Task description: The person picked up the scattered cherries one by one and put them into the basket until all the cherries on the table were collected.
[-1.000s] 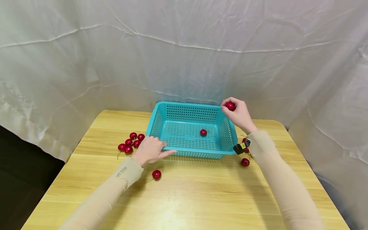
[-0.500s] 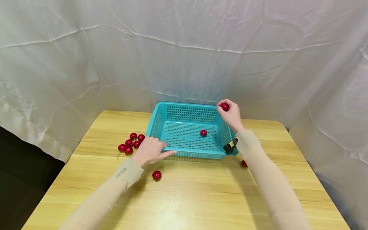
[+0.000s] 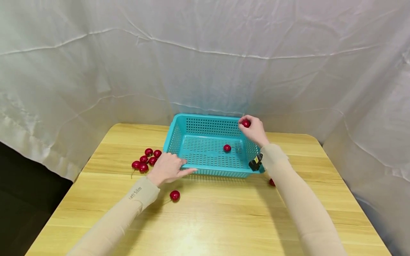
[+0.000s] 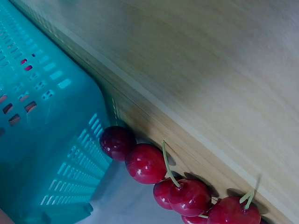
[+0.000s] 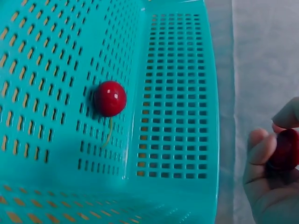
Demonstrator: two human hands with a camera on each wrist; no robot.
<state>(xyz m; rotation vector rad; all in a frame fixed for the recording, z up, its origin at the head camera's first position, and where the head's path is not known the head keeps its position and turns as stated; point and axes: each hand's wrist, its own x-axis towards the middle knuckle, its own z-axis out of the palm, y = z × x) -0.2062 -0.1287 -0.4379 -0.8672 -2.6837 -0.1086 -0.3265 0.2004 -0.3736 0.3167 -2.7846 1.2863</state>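
A turquoise plastic basket [image 3: 208, 166] with slotted walls stands on the wooden table. At its near left corner my left hand [image 3: 167, 168] grips the rim, the thumb stretched along the front edge and the fingers over the inner side. My right hand [image 3: 254, 131] pinches a red cherry [image 3: 246, 123] between thumb and fingers, over the basket's far right corner. In the right wrist view that cherry [image 5: 285, 150] shows dark against the fingers, beyond the basket's rim. One cherry with a stem [image 5: 110, 99] lies on the basket floor.
A cluster of several cherries [image 3: 143, 168] lies left of the basket, some against its side. A single cherry [image 3: 174, 196] lies in front, near my left wrist. Another cherry [image 3: 272, 182] is partly hidden by my right sleeve. A pale curtain [image 3: 205, 71] hangs behind the table.
My right hand has moved left and then slightly down with the cherry, from the basket's right edge to over its far right corner. My left hand stays put on the rim.
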